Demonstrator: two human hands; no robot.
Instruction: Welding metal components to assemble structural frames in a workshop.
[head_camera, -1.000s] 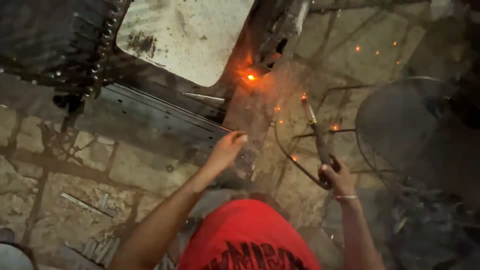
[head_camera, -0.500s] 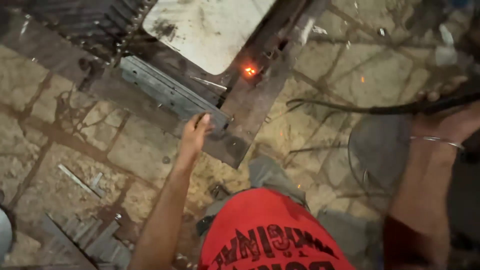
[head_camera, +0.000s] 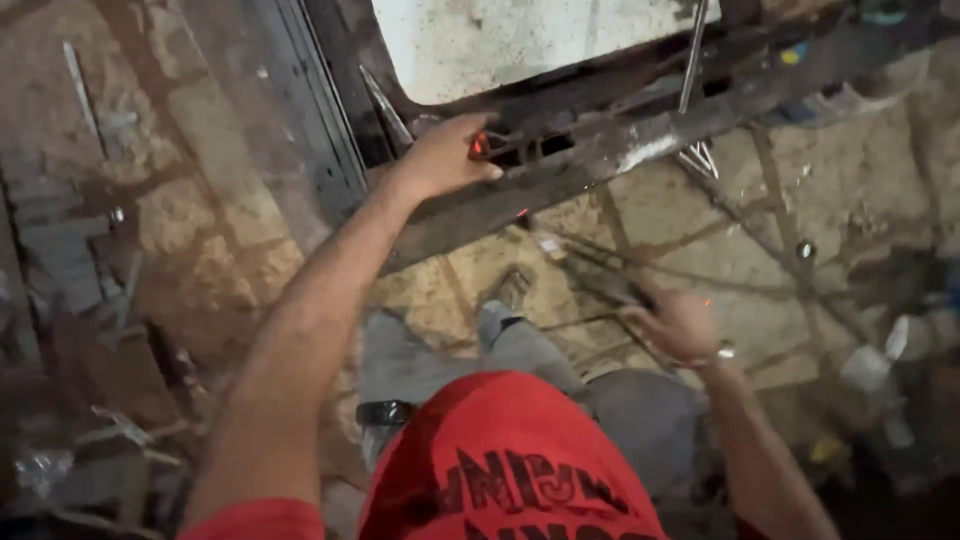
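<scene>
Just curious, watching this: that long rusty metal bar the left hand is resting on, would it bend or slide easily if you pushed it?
Probably not. The metal bar looks thick and straight, so it is likely stiff and heavy. Its rough, rusty surface should grip rather than slip under the left hand. It seems joined to other frame pieces, so a push would hardly shift it. A small red glow beside the fingers suggests part may be hot.

Head camera looks steeply down (close) over arms toward paved floor (head_camera: 250, 250).
</scene>
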